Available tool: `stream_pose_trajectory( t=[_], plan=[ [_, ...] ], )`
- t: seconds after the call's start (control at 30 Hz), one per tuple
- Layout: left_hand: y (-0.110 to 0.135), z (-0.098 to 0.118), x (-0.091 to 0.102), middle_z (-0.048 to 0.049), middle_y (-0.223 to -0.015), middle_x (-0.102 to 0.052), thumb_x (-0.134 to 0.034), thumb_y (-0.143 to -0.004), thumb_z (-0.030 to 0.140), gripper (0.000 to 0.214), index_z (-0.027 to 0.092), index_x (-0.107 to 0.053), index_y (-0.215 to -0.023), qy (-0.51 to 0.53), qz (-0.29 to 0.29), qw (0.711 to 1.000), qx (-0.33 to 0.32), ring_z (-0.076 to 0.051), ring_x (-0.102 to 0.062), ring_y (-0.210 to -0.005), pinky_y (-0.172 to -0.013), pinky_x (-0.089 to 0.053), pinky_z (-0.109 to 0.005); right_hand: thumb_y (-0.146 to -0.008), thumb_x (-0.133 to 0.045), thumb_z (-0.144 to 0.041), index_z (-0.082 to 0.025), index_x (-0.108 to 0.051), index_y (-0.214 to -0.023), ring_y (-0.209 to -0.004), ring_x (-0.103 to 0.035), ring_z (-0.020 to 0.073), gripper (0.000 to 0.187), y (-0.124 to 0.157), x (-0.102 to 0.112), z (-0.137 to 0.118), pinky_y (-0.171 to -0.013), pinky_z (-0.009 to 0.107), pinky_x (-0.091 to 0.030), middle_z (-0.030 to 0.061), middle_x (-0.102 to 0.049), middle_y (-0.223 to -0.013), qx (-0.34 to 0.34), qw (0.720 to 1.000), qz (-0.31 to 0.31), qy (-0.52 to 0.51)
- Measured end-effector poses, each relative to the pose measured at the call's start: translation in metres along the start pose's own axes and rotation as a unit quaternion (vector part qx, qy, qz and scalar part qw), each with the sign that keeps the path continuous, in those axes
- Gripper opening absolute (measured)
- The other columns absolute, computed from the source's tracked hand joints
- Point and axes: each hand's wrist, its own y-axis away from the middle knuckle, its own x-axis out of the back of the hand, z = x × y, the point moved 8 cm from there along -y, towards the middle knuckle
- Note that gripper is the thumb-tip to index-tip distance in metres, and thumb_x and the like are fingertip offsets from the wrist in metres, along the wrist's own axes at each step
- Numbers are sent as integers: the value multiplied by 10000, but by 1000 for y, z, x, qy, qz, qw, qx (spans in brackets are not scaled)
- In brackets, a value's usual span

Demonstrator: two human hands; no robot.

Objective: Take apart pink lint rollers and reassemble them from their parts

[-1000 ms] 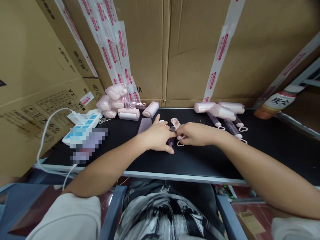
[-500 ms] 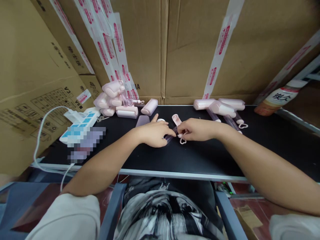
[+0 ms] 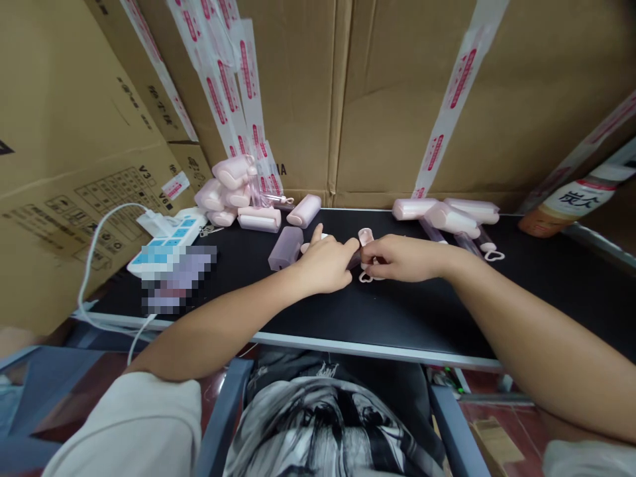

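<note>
My left hand (image 3: 325, 266) is over the middle of the black table, its fingers closed around a dark translucent purple tube (image 3: 354, 259), with one digit sticking up. Pressed close on its right, my right hand (image 3: 397, 257) pinches a pale pink piece with a heart-shaped loop (image 3: 366, 277) at the tube's end. The fingers hide most of this join. Just behind the right fingertips is a small pink rounded shell (image 3: 366, 236). A lavender translucent case (image 3: 285, 249) lies left of my left hand, and a whitish part shows partly behind that hand.
Pink rollers in lavender cases (image 3: 233, 185) are piled at the back left. More pink rollers (image 3: 450, 217) with purple tubes lie at the back right. A power strip (image 3: 169, 242) and a pixelated item are on the left, a bottle (image 3: 571, 202) far right. Cardboard (image 3: 298, 99) walls the back.
My left hand has come closer to my right hand, bringing the tube against the pink looped piece. More of the lavender case shows now. The whole view has shifted slightly.
</note>
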Motion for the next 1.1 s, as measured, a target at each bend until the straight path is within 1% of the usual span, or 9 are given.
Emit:
stream_pose_trajectory(
  t=[0.2, 0.33, 0.37, 0.43, 0.57, 0.67, 0.8, 0.9, 1.1],
  plan=[
    [0, -11, 10, -101, -1010, -798, -656, -881, 249, 325, 168, -633, -1195, 63, 52, 996, 46, -373, -730, -1091, -1106, -439, -595, -925, -615, -303, -215, -666, -866, -666, -598, 179, 117, -1, 2, -1, -661, 300, -418, 23, -706, -790, 13, 1000, 13, -6],
    [0, -33, 18, -47, -1001, -791, -700, -847, 199, 302, 220, -607, -1133, 196, 111, 970, 91, -300, -732, -994, -972, -515, -500, -955, -616, -342, -226, -641, -874, -679, -618, 187, 144, 3, 17, -6, -677, 311, -457, 15, -704, -774, 33, 994, 92, -46],
    [0, -40, 20, -33, -992, -778, -705, -845, 179, 326, 228, -596, -1149, 260, 133, 950, 111, -258, -728, -933, -912, -532, -447, -964, -626, -357, -229, -642, -876, -694, -631, 191, 156, 5, 23, -9, -695, 318, -474, 18, -713, -787, 41, 990, 123, -58],
    [-1, -55, 20, 1, -951, -733, -704, -852, 136, 390, 237, -558, -1199, 415, 171, 881, 151, -166, -691, -776, -754, -527, -331, -979, -657, -392, -236, -651, -879, -753, -668, 204, 186, 11, 34, -14, -754, 337, -513, 35, -751, -865, 57, 976, 188, -89],
    [-5, -66, 19, 70, -823, -626, -742, -851, 154, 472, 234, -467, -1227, 675, 202, 689, 168, -82, -587, -576, -543, -446, -218, -970, -739, -469, -256, -610, -936, -796, -672, 197, 252, 17, 43, -18, -768, 346, -547, 39, -749, -970, 63, 937, 280, -200],
    [-4, -69, 29, 88, -777, -623, -777, -826, 235, 484, 235, -446, -1179, 739, 249, 612, 132, -77, -584, -546, -512, -447, -210, -954, -768, -466, -275, -537, -1019, -684, -593, 161, 307, 12, 38, -16, -641, 310, -494, -20, -632, -857, 52, 918, 307, -246],
    [0, -72, 37, 106, -742, -617, -812, -801, 321, 527, 242, -433, -1157, 732, 303, 603, 93, -85, -626, -548, -504, -448, -207, -955, -748, -430, -285, -468, -1056, -723, -591, 169, 331, 10, 29, -9, -684, 321, -499, -23, -594, -890, 31, 910, 359, -202],
    [0, -64, 36, 95, -799, -655, -845, -773, 358, 598, 247, -416, -1175, 730, 301, 609, 67, -101, -686, -603, -528, -509, -211, -947, -747, -438, -285, -467, -1038, -738, -604, 185, 332, 13, 21, -4, -689, 332, -499, -8, -607, -891, 4, 907, 377, -185],
    [0, -48, 35, 69, -872, -693, -875, -773, 394, 604, 258, -415, -1139, 702, 282, 653, 45, -131, -747, -681, -552, -555, -215, -933, -731, -451, -268, -562, -952, -672, -522, 180, 250, 23, 28, -6, -648, 335, -442, -14, -550, -761, -4, 897, 409, -166]
  ],
)
